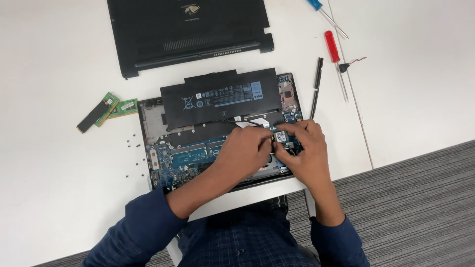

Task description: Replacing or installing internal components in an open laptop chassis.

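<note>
Opened-up laptop lying on the white worktop, big black battery across the top half. Both hands meet over the right side of the blue board: left hand and right hand pinch at a small card there. The black bottom cover sits farther back, two memory sticks off to the left, loose screws beside the laptop, a red screwdriver on the right.

1. Left hand: bare, no glove, ring or watch visible.
2. Right hand: bare likewise.
3. Sleeves: dark navy blue, pushed up the forearms, bunched at the cuffs.
4. Shirt front: dark blue check with buttons.
</note>
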